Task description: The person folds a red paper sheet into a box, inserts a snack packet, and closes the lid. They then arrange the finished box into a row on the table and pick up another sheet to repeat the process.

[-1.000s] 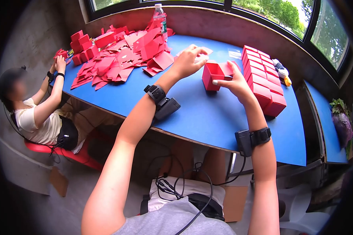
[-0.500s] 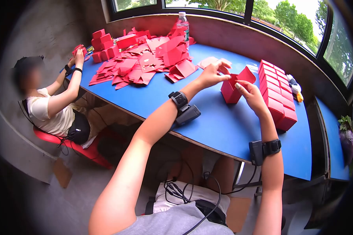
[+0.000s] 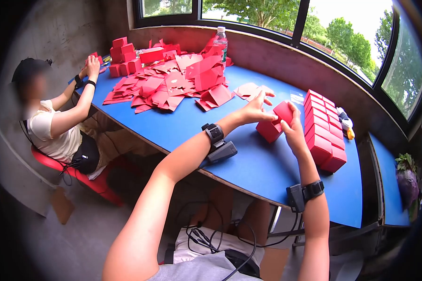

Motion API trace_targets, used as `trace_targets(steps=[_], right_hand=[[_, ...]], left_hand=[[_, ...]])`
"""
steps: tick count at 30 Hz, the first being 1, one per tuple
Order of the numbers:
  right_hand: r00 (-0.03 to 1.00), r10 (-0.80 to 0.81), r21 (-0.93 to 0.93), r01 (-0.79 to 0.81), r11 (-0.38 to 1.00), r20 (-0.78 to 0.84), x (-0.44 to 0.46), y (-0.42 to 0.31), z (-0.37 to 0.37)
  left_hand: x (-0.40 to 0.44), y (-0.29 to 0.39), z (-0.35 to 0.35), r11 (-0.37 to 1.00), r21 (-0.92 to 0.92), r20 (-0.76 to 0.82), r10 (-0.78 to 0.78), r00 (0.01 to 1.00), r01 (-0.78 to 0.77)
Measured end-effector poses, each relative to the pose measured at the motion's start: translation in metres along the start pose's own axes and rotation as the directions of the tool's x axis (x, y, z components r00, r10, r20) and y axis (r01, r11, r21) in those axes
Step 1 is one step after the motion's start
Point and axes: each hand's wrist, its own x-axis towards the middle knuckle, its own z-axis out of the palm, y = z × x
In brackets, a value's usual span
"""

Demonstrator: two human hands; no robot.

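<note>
Our right hand (image 3: pixel 293 124) is curled and grips the lid (image 3: pixel 283 110) of a smooth red card box (image 3: pixel 268 132); our left hand (image 3: pixel 257 109) is spread partly open beside it, contact unclear. We see the box tilted at the flat blue tabletop (image 3: pixel 248 164), between a loose heap of angular card sheets (image 3: pixel 160 88) and a tight block of cuboid cartons (image 3: pixel 321 130).

The red box (image 3: pixel 269 131) is plain, smooth-sided and squarish, its lid flap (image 3: pixel 283 111) raised and not fully closed; it stands slightly tilted between the left hand (image 3: pixel 255 110) and the right hand (image 3: pixel 293 125), which grips it, over the blue table (image 3: pixel 251 161)
</note>
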Motion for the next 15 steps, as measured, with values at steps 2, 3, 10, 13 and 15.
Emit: trace_targets(steps=[2, 3, 10, 13, 15], right_hand=[[0.997, -0.079, -0.091, 0.08, 0.993, 0.016, 0.0, -0.004, 0.0], [0.994, -0.096, -0.032, 0.094, 0.995, -0.044, -0.001, -0.009, 0.003], [0.972, -0.234, -0.175, 0.231, 0.957, 0.002, -0.003, -0.014, -0.005], [0.952, -0.301, -0.184, 0.306, 0.934, 0.054, -0.007, -0.021, 0.002], [0.964, -0.246, -0.174, 0.261, 0.95, 0.101, -0.01, -0.029, 0.005]], left_hand=[[-0.001, 0.003, -0.001, 1.0, -0.004, 0.031, 0.009, 0.999, -0.009], [-0.001, 0.004, -0.002, 1.0, 0.0, 0.071, -0.016, 0.997, 0.016], [0.001, -0.001, 0.009, 0.978, -0.142, 0.091, 0.169, 0.981, -0.156], [-0.004, 0.003, 0.006, 0.987, -0.152, 0.058, -0.048, 0.997, 0.056], [-0.003, 0.0, 0.007, 0.994, -0.102, 0.0, 0.038, 0.999, -0.038]])
